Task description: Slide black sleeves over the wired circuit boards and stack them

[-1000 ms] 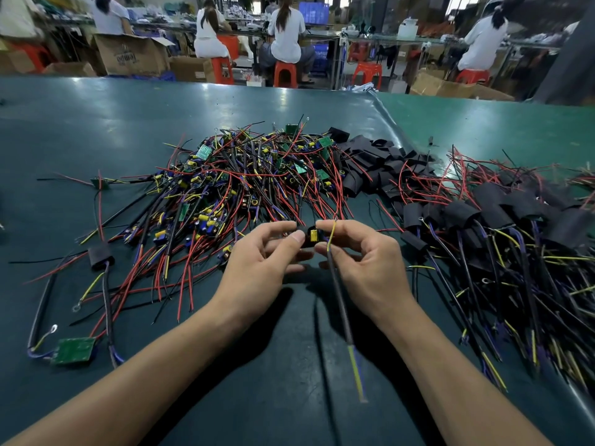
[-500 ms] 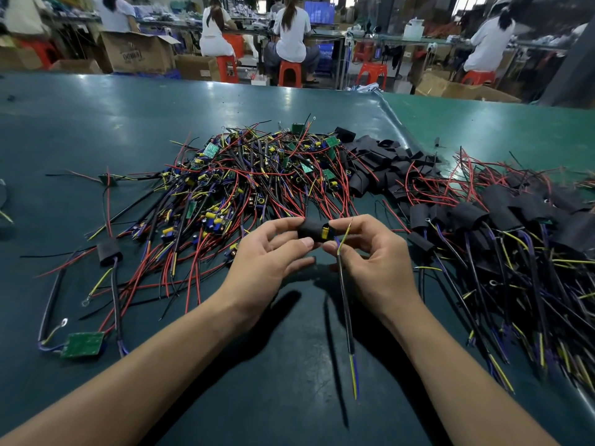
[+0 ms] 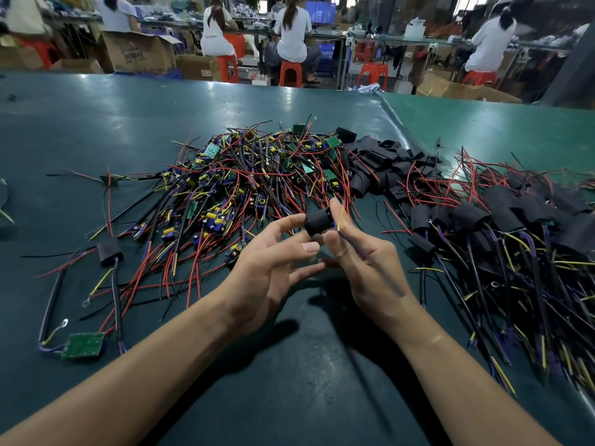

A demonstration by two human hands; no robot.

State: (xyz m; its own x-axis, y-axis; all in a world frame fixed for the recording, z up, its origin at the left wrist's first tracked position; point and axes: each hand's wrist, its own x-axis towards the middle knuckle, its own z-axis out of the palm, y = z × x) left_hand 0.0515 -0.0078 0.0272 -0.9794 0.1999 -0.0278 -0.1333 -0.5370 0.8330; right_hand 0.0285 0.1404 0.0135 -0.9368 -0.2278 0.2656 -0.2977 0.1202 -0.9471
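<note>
My right hand point(image 3: 363, 265) pinches a black sleeve point(image 3: 318, 222) between forefinger and thumb, just above the table. Thin yellow and purple wires come out of the sleeve's right end. The board inside is hidden. My left hand point(image 3: 273, 265) is beside it with fingers spread and relaxed; its forefinger tip touches the sleeve's left end. A tangled pile of bare wired boards point(image 3: 257, 181) lies behind my hands. Empty black sleeves point(image 3: 380, 162) are heaped at its right. Sleeved boards point(image 3: 499, 214) lie stacked at the far right, wires trailing toward me.
A lone green board point(image 3: 83, 344) and a sleeved one point(image 3: 109, 251) lie at the left on the green table point(image 3: 96, 130). A raised seam point(image 3: 396, 123) runs across the table behind the sleeves. People sit on red stools beyond the far edge.
The sleeve has slid over the board, so the yellow part no longer shows. My left hand has loosened its grip and spread its fingers. Both hands have lifted slightly.
</note>
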